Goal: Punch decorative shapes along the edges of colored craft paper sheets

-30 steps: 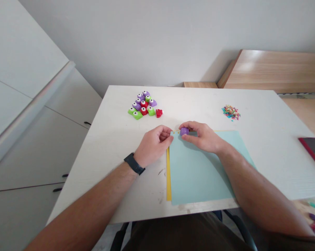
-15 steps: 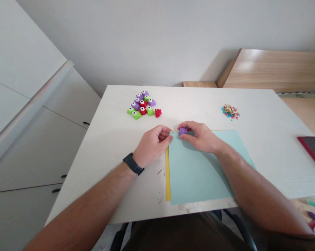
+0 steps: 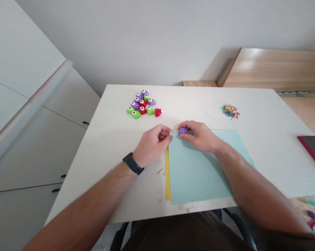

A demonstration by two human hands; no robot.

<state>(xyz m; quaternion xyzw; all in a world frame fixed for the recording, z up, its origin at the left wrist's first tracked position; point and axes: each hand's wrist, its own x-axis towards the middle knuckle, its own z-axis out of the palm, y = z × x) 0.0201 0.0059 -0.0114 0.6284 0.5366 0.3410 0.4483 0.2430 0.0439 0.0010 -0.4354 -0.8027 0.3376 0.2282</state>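
A light blue sheet of paper (image 3: pixel 201 174) lies over a yellow sheet (image 3: pixel 168 177), whose left edge and top edge peek out. My left hand (image 3: pixel 155 142) pinches the blue paper at its top left corner. My right hand (image 3: pixel 200 136) is closed on a purple craft punch (image 3: pixel 183 130) set at the paper's top edge, just right of that corner. Small cut-outs show yellow in the blue paper between the two hands. The punch's underside is hidden.
Several purple, green and red craft punches (image 3: pixel 142 103) cluster at the back left of the white table (image 3: pixel 115 139), with a red punch (image 3: pixel 158 112) at their right. Colourful paper confetti (image 3: pixel 230 111) is heaped at the back right. A dark red-edged object (image 3: pixel 314 150) lies at the right edge.
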